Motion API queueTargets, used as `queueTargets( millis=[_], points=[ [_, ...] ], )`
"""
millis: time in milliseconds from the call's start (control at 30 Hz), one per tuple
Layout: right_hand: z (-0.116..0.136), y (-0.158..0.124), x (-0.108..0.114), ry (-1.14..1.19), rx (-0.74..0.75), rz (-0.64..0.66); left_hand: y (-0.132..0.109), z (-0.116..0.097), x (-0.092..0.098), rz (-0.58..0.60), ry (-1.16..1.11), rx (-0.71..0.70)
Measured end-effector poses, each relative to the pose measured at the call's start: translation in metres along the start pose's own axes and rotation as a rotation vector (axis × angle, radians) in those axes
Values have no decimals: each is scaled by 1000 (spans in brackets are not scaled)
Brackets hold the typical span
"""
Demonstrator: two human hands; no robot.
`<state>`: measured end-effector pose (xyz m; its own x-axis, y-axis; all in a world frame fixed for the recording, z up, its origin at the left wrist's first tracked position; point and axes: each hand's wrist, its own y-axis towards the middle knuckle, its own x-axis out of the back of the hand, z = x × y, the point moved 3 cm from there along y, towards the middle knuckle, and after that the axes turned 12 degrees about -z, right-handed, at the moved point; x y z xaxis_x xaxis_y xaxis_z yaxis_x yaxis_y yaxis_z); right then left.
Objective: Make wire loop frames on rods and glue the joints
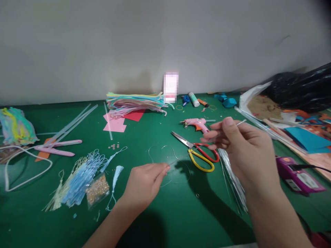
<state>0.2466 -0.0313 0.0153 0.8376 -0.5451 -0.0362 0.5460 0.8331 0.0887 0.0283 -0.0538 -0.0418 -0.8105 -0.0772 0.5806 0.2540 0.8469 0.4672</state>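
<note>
Thin wire (174, 154) is curling in loose loops beneath the left hand (146, 182), near the middle of the table (152, 131).

The left hand is pinching the wire narrowly between thumb and fingertips, just above the surface; the right hand (245, 148) is hovering over the table's right half, fingers partly curled, thumb gripping a slim pale piece (241, 122), too small to identify for sure. Scissors (198, 150) are lying between the hands, toward the far edge, and a silver wire bundle (234, 181) is resting toward the right edge. The wire is probably being steadied and arranged; the next move is likely calling for a firm left pinch and a controlled right hand.
</note>
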Motion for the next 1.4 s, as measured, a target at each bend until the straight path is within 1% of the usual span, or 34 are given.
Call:
queueTargets(
  millis=[33, 67, 100, 200, 233, 267, 300, 367, 467, 533, 600, 633, 700, 733, 767, 800, 867, 900, 933, 967, 1000, 1033, 1100, 1167, 1233, 1267, 1300, 1400],
  points=[
    [1, 2, 0, 24, -25, 25, 1, -1, 2, 51, -45, 91],
    [2, 3, 0, 49, -54, 57, 1, -1, 4, 114, -113, 213],
    [2, 3, -1, 74, -87, 93, 1, -2, 5, 215, -210, 349],
    [1, 3, -5, 151, -204, 223, -6, -8, 9, 552, -656, 763],
    [0, 3, -7, 178, -240, 265, -8, -9, 11, 638, -806, 871],
    [-1, 3, -9, 204, -266, 299, -10, -10, 12, 700, -935, 955],
    [-2, 3, -12, 229, -281, 328, -12, -10, 14, 741, -1039, 1012],
    [-5, 3, -17, 283, -290, 375, -17, -8, 15, 778, -1192, 1076],
    [-10, 4, -22, 351, -278, 427, -26, -4, 11, 775, -1364, 1148],
    [-14, 6, -23, 350, -277, 457, -32, -2, 9, 759, -1406, 1181],
    [-19, 8, -22, 297, -287, 487, -36, 0, 8, 736, -1369, 1178],
    [-21, 10, -21, 265, -292, 501, -36, 1, 9, 709, -1315, 1160],
    [-23, 12, -19, 231, -296, 525, -34, 6, 14, 600, -1110, 1063],
    [-24, 11, -19, 229, -301, 532, -31, 9, 18, 511, -943, 967],
    [-25, 9, -19, 230, -312, 535, -28, 12, 23, 405, -739, 824],
    [-27, 5, -20, 225, -331, 533, -24, 13, 30, 292, -512, 636],
    [-33, -9, -25, 184, -395, 522, -18, 9, 40, 80, -53, 184],
    [-36, -18, -28, 150, -433, 513, -18, 6, 41, 1, 145, -29],
    [-41, -28, -32, 122, -480, 514, -20, 2, 40, -51, 307, -207],
    [-45, -38, -36, 121, -513, 520, -22, 0, 37, -82, 429, -339],
    [-48, -46, -39, 133, -533, 517, -24, -2, 34, -96, 511, -421],
    [-51, -52, -42, 140, -532, 490, -26, -3, 30, -101, 547, -455],
    [-54, -58, -45, 141, -536, 462, -28, -5, 25, -96, 505, -428],
    [-54, -58, -45, 117, -517, 475, -28, -6, 22, -62, 391, -338],
    [-50, -55, -42, 95, -484, 509, -26, -8, 23, -13, 250, -219],
    [-48, -53, -41, 96, -474, 526, -25, -8, 24, 23, 173, -129],
    [-46, -52, -39, 110, -478, 543, -24, -8, 24, 75, 88, -9],
    [-40, -52, -37, 191, -550, 603, -23, -8, 25, 277, -205, 439]
  ],
)
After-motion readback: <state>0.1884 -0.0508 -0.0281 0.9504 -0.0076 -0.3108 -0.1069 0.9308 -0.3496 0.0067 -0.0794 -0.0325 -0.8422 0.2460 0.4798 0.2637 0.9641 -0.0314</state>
